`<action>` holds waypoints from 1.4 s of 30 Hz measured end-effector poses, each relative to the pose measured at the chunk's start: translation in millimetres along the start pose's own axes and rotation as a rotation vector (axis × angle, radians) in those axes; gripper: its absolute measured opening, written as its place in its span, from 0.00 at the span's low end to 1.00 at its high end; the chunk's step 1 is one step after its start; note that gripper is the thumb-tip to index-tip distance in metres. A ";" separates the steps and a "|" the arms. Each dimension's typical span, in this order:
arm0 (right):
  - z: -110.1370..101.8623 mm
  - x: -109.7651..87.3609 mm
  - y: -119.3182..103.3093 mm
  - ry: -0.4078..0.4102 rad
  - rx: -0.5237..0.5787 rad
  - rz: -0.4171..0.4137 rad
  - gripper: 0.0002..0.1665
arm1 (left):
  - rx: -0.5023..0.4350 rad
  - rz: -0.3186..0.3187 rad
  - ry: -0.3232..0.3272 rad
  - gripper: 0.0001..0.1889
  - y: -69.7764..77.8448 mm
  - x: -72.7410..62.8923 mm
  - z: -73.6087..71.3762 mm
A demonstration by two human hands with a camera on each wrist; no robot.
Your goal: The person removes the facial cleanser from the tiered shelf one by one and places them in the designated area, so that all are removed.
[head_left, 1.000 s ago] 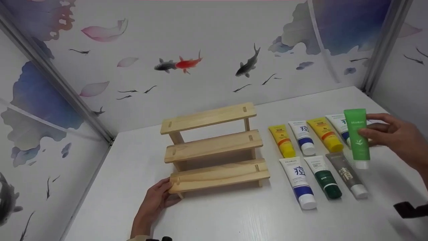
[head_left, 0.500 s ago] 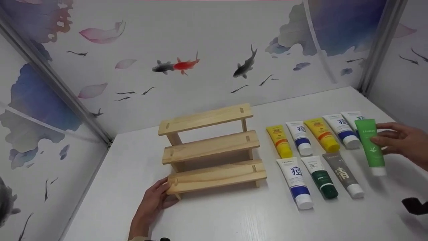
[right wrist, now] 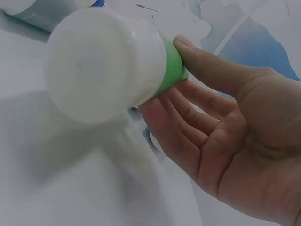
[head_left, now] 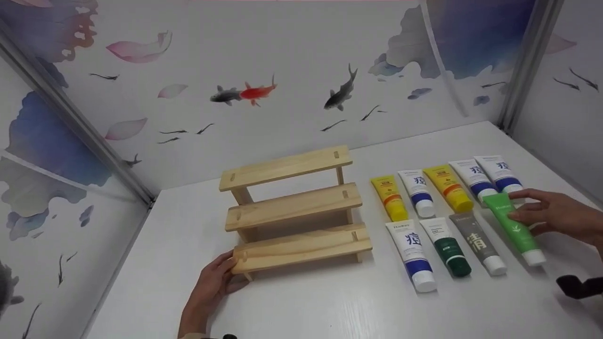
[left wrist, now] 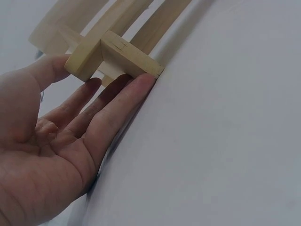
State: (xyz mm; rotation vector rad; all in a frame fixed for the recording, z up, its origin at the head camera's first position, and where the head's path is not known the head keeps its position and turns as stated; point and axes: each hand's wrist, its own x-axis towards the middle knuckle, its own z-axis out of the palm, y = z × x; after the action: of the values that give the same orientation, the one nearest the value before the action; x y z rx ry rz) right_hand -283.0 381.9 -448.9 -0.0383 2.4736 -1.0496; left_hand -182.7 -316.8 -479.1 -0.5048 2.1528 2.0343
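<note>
At the right end of the front row, my right hand pinches a green tube with a white cap, thumb on its face and fingers beneath. The tube lies slanted low over the table, beside a grey tube. In the right wrist view its white cap faces the camera. My left hand grips the left end of the lowest tier of a three-tier wooden rack. In the left wrist view the thumb is at the board's end and the fingertips are at the leg.
A white tube with blue band and a dark green and white tube share the front row. Behind lie yellow tubes and several white tubes. Printed walls enclose the white table behind and at the sides.
My right hand has carried the green tube right, then down to beside the grey tube, tilting it. Two white tubes behind now show more fully. The left hand stays on the rack.
</note>
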 end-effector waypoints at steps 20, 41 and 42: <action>3.2 7.0 10.3 -0.074 -0.049 0.067 0.65 | -0.027 0.017 0.017 0.26 -0.2 -1.8 1.7; -3.6 0.9 10.2 -0.047 -0.018 0.115 0.65 | 0.005 -0.014 0.025 0.28 0.0 -1.6 6.1; -3.6 0.6 10.4 -0.042 -0.017 0.122 0.66 | 0.004 -0.013 0.023 0.29 -0.1 -2.0 5.9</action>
State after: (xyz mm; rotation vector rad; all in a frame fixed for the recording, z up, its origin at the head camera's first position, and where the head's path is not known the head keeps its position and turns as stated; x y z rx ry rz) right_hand -283.5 391.6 -454.1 0.0834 2.4141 -0.9670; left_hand -181.5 -310.7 -479.0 -0.5427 2.1607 2.0266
